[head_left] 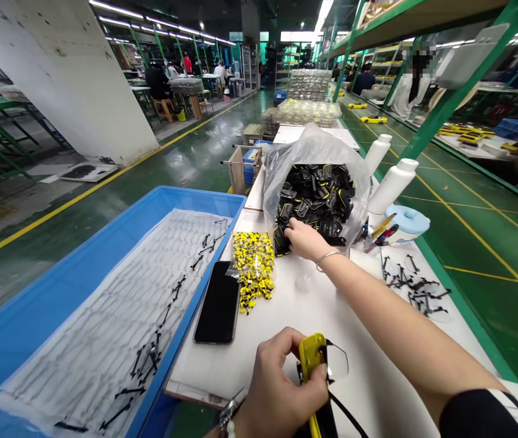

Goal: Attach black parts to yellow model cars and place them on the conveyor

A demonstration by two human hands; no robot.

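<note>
My left hand (286, 380), low in the middle, grips what looks like a yellow toy car body (312, 353) between thumb and fingers. Black parts and a thin clear piece stick out from its right side. My right hand (307, 239) reaches forward to the mouth of a clear plastic bag (278, 159) lying on its side. Its fingers are closed at a black plastic part (281, 241) at the bag's lower left edge. Black parts with yellow trim (318, 194) fill the bag. Beside it, small yellow-and-black pieces (254, 258) spill from a little bag.
A blue tray (117, 222) with black strips on a white sheet stands left. On the table (295, 328) are a phone (217, 302), white bottles (391, 185), pens (384, 228), a tissue roll holder (405, 225) and black-framed clear parts (416, 286). A green shelf post (459, 100) rises right.
</note>
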